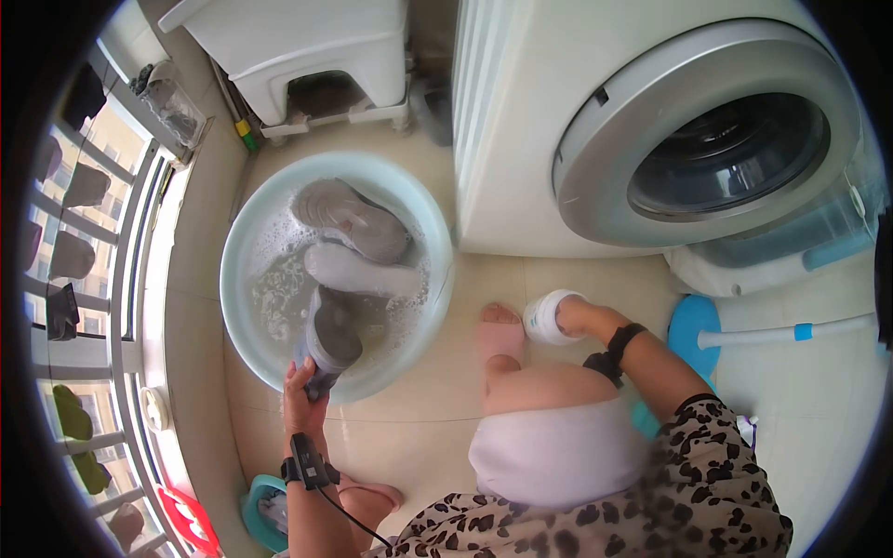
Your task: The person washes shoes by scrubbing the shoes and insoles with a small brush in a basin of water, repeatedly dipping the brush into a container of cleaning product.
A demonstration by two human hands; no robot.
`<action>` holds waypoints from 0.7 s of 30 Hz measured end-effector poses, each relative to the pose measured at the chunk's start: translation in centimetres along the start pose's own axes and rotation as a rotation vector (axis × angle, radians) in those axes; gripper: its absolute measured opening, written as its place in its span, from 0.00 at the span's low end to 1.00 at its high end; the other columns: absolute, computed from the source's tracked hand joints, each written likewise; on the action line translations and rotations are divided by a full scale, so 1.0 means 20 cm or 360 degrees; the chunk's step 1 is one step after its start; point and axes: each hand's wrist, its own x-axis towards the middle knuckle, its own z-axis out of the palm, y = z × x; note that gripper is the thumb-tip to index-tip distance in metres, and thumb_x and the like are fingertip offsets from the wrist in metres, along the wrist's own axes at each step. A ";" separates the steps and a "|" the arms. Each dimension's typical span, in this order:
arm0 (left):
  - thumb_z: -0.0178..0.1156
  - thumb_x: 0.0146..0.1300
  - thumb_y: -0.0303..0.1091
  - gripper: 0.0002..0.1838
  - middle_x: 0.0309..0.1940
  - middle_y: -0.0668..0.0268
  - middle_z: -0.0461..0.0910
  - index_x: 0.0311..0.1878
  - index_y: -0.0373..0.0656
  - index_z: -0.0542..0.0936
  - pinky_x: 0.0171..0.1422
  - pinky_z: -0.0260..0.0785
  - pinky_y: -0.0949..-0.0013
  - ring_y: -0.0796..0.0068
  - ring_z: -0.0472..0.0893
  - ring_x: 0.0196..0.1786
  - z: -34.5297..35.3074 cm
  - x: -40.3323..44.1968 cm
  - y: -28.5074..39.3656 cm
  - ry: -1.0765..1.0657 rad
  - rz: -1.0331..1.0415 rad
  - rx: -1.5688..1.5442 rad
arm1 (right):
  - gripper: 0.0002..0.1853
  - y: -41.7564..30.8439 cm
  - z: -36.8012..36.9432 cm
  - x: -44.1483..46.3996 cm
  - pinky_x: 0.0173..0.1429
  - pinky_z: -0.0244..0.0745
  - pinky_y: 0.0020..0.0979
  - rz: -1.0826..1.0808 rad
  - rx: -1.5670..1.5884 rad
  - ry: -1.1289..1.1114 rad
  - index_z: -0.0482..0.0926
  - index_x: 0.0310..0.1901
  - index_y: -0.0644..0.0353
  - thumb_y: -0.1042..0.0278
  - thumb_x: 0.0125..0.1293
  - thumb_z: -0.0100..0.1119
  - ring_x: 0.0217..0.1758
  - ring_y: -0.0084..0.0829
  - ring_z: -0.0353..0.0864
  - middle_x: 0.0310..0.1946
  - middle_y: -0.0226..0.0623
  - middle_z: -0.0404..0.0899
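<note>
A pale blue basin (244,321) of sudsy water holds a grey-brown shoe (349,216) and a light grey shoe (358,272). My left hand (305,395) grips a dark grey shoe (333,333) at the basin's near rim, fingers closed round its lower end, the rest of the shoe over the water. My right hand (575,316) is at a white round object (551,318) beside my foot, right of the basin; its fingers are mostly hidden by that object. Black straps sit on both wrists.
A front-loading washing machine (521,149) stands at the upper right, a white plastic stand (307,46) at the upper left. A blue round-headed mop (693,330) lies at the right. Teal (256,516) and red (189,521) containers are at the lower left, by a barred window.
</note>
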 end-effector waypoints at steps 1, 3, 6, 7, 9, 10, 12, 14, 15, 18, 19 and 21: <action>0.64 0.57 0.35 0.29 0.53 0.61 0.75 0.60 0.38 0.68 0.63 0.62 0.63 0.67 0.74 0.56 -0.01 0.00 0.00 0.0003 0.0006 -0.0019 | 0.11 -0.08 -0.03 -0.06 0.25 0.61 0.29 0.0080 0.0011 -0.0050 0.82 0.43 0.60 0.75 0.60 0.54 0.27 0.25 0.72 0.35 0.37 0.81; 0.64 0.56 0.35 0.29 0.53 0.61 0.75 0.60 0.38 0.68 0.63 0.62 0.63 0.68 0.74 0.56 -0.02 0.01 0.00 0.0000 0.0018 -0.0060 | 0.09 -0.27 -0.09 -0.20 0.14 0.51 0.26 0.0242 0.0025 -0.0149 0.82 0.39 0.62 0.77 0.60 0.52 0.16 0.19 0.63 0.27 0.36 0.80; 0.65 0.56 0.36 0.30 0.53 0.61 0.74 0.61 0.38 0.68 0.64 0.61 0.62 0.67 0.74 0.56 -0.03 0.00 0.00 0.0063 -0.0004 -0.0075 | 0.09 -0.57 -0.20 -0.50 0.15 0.53 0.22 0.0535 0.0182 -0.0153 0.79 0.40 0.64 0.77 0.61 0.51 0.17 0.17 0.62 0.26 0.36 0.78; 0.65 0.56 0.36 0.30 0.53 0.62 0.74 0.61 0.38 0.68 0.64 0.61 0.62 0.67 0.74 0.56 -0.03 0.00 0.00 0.0065 0.0004 -0.0079 | 0.09 -0.54 -0.25 -0.55 0.16 0.53 0.21 0.0582 0.0394 -0.0132 0.78 0.41 0.65 0.77 0.61 0.51 0.17 0.17 0.61 0.27 0.36 0.78; 0.65 0.56 0.36 0.30 0.53 0.62 0.74 0.61 0.38 0.68 0.65 0.61 0.62 0.67 0.74 0.56 -0.03 0.00 -0.01 0.0058 0.0017 -0.0097 | 0.09 -0.52 -0.33 -0.67 0.17 0.54 0.20 0.0601 0.0443 -0.0166 0.77 0.43 0.67 0.76 0.62 0.51 0.18 0.16 0.61 0.29 0.35 0.78; 0.65 0.56 0.36 0.30 0.53 0.62 0.74 0.60 0.38 0.68 0.64 0.61 0.62 0.67 0.74 0.56 -0.04 0.01 -0.02 0.0095 0.0018 -0.0118 | 0.09 -0.52 -0.37 -0.74 0.17 0.54 0.19 0.0614 0.0465 -0.0174 0.76 0.44 0.67 0.76 0.63 0.51 0.19 0.16 0.61 0.30 0.35 0.78; 0.65 0.56 0.36 0.30 0.53 0.62 0.74 0.60 0.38 0.68 0.64 0.62 0.62 0.67 0.74 0.56 -0.08 0.04 -0.05 0.0162 0.0015 -0.0165 | 0.11 -0.53 -0.43 -0.91 0.18 0.54 0.18 0.0581 0.0592 -0.0183 0.75 0.47 0.68 0.75 0.64 0.51 0.20 0.15 0.60 0.33 0.35 0.77; 0.65 0.55 0.36 0.30 0.53 0.62 0.74 0.60 0.38 0.68 0.64 0.62 0.62 0.67 0.73 0.57 -0.06 0.04 -0.04 0.0059 0.0021 -0.0177 | 0.13 -0.60 -0.49 -1.06 0.18 0.54 0.17 0.0514 0.0744 -0.0175 0.74 0.50 0.68 0.73 0.65 0.52 0.20 0.14 0.60 0.35 0.35 0.77; 0.65 0.55 0.36 0.30 0.53 0.62 0.74 0.60 0.38 0.68 0.64 0.62 0.63 0.67 0.73 0.57 -0.05 0.03 -0.03 0.0009 0.0024 -0.0186 | 0.14 -0.65 -0.50 -1.13 0.18 0.53 0.16 0.0458 0.0827 -0.0168 0.73 0.51 0.68 0.72 0.66 0.52 0.20 0.14 0.60 0.36 0.34 0.77; 0.65 0.56 0.37 0.27 0.51 0.64 0.76 0.58 0.42 0.71 0.63 0.65 0.63 0.68 0.75 0.55 -0.05 0.06 -0.04 -0.0034 0.0019 -0.0202 | 0.17 -0.94 -0.51 -1.29 0.18 0.53 0.16 0.0251 0.0897 -0.0137 0.71 0.55 0.68 0.71 0.67 0.52 0.21 0.13 0.59 0.37 0.34 0.76; 0.65 0.56 0.37 0.27 0.51 0.64 0.76 0.58 0.42 0.71 0.63 0.65 0.63 0.68 0.75 0.55 -0.05 0.06 -0.04 -0.0039 0.0031 -0.0225 | 0.17 -1.07 -0.50 -1.33 0.18 0.52 0.15 0.0174 0.0884 -0.0133 0.71 0.56 0.68 0.71 0.67 0.52 0.21 0.13 0.59 0.38 0.34 0.76; 0.64 0.56 0.37 0.27 0.51 0.63 0.76 0.58 0.41 0.71 0.63 0.65 0.62 0.67 0.75 0.55 -0.02 0.06 -0.03 -0.0008 0.0038 -0.0256 | 0.18 -1.34 -0.48 -1.39 0.18 0.52 0.15 0.0006 0.0801 -0.0115 0.71 0.56 0.68 0.71 0.67 0.52 0.21 0.13 0.59 0.37 0.34 0.76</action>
